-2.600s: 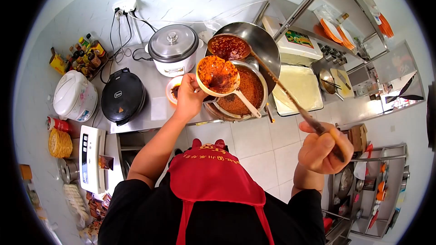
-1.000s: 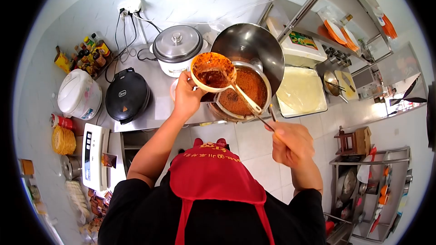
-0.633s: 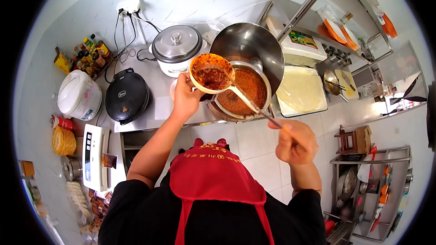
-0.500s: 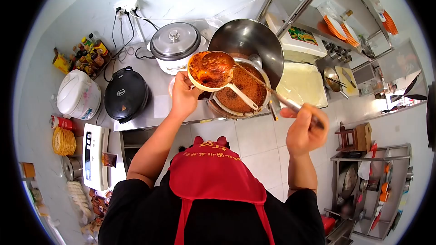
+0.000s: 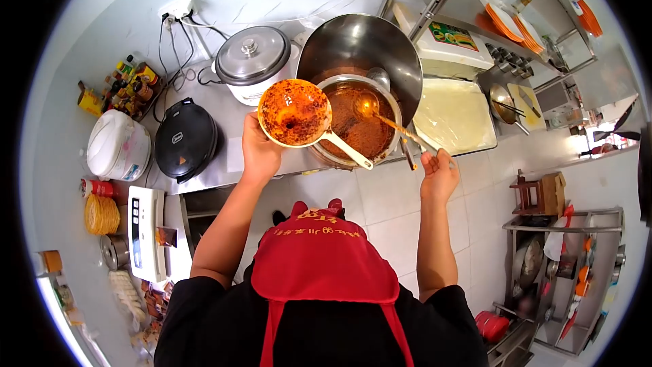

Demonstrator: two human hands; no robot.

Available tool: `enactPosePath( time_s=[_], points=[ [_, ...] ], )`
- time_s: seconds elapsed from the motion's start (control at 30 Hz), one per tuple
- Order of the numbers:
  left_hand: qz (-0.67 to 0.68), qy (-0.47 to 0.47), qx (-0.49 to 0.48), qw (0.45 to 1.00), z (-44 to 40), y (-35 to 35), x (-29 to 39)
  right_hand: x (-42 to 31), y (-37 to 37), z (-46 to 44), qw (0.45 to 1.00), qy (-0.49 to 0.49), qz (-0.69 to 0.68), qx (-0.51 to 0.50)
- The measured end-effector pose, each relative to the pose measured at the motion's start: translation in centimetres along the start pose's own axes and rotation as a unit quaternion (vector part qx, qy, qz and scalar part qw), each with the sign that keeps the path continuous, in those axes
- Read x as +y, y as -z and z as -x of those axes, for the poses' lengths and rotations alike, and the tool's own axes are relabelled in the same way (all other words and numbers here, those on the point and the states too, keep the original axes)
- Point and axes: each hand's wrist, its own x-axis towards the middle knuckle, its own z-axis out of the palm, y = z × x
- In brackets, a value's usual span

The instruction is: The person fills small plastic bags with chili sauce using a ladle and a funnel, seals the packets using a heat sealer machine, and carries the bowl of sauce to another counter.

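Head view: a steel counter (image 5: 229, 121) runs across the scene, and the biggest vessel on it is a wide metal basin (image 5: 360, 42), standing on the wall side of a smaller pot (image 5: 348, 79) of reddish-brown, flecked sauce. Left of the pot, raised above the counter, is a plastic scoop (image 5: 293, 110), its bowl coated in orange-red residue and its pale handle slanting down and right across the pot's near edge as seen from here. A ladle (image 5: 367, 105) has its round head inside the pot, up and to the left of the fingers that hold it; its long axis slopes from there down-right to the right hand (image 5: 439, 172), which is nearer to that head than the left. The right thumb and fingers are brought together around the ladle's shaft, with no visible slack. The left hand (image 5: 260, 148) grips the scoop by the side of its bowl opposite the pot, some fingertips hidden underneath, so how tightly they curl I cannot tell
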Motion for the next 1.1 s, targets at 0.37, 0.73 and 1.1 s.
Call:
enactPosePath(
  time_s=[0.37,0.73,1.1],
  points=[
    [-0.046,-0.021,0.046,0.998,1.5,-0.7,0.4,5.8,1.2,-1.6,0.994,0.042,0.084,-0.053],
    [-0.017,0.078,0.096,0.992,3.0,1.9,0.9,6.4,1.9,-2.2,0.976,0.040,0.149,-0.153],
    [-0.003,0.025,0.074,0.997,1.5,7.1,4.1,4.1,1.8,3.1,0.960,0.125,0.249,-0.010]
  ],
)
